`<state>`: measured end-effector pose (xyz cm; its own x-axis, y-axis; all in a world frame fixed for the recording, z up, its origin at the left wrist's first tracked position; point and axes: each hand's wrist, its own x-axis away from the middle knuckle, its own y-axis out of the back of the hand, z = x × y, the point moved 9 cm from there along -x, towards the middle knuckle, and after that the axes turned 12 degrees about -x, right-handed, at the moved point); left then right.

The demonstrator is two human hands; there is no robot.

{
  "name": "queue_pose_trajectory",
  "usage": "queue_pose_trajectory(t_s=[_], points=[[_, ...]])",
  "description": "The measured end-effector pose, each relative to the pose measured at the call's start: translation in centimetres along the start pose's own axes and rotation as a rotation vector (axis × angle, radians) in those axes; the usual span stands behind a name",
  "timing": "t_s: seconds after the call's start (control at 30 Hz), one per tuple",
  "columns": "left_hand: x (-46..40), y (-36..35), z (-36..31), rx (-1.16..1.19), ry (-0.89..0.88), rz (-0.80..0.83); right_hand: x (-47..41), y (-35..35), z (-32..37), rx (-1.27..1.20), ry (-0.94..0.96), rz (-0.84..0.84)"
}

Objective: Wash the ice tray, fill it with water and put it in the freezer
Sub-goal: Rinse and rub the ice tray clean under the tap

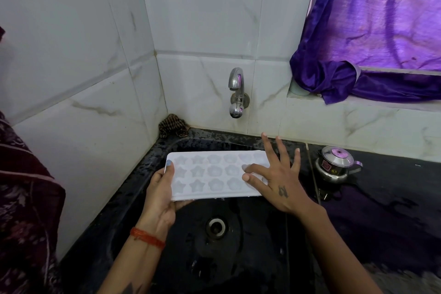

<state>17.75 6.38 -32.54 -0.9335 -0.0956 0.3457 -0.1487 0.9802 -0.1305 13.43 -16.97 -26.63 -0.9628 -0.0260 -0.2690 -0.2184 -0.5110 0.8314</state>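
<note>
White ice tray [214, 173] with star- and flower-shaped cells, held level above black sink [133, 198], cells upward. Left hand [162, 198] clamped on tray's left end, thumb on top, fingers beneath. Right hand [276, 176] over tray's right end, fingers spread and straight, fingertips [247, 177] resting on the cells. Drain [216, 227] directly below the tray. Chrome tap [236, 90] on marble-tiled wall [202, 19] behind; whether water runs, cannot tell. Patterned cloth [173, 125] in sink's back left corner. Small steel pot [335, 164] on dark counter [393, 198] right of sink. Purple curtain [372, 31] at window, upper right.
</note>
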Motion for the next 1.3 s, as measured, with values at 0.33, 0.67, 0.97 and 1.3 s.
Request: queue_pose_trajectory(t_s=[0.33, 0.67, 0.97, 1.3], points=[[-0.4, 0.1, 0.5, -0.003, 0.039, 0.006, -0.1, 0.4, -0.3, -0.006, -0.012, -0.034], [-0.7, -0.3, 0.6, -0.009, 0.05, 0.012, -1.0, -0.5, 2.4, 0.078, 0.053, 0.053], [-0.4, -0.4, 0.2, 0.002, 0.023, 0.001, -1.2, -1.0, 2.9, 0.084, 0.071, 0.105], [-0.1, -0.5, 0.0, -0.004, 0.0, 0.005, -0.8, -1.0, 2.4, 0.15, 0.047, 0.054]])
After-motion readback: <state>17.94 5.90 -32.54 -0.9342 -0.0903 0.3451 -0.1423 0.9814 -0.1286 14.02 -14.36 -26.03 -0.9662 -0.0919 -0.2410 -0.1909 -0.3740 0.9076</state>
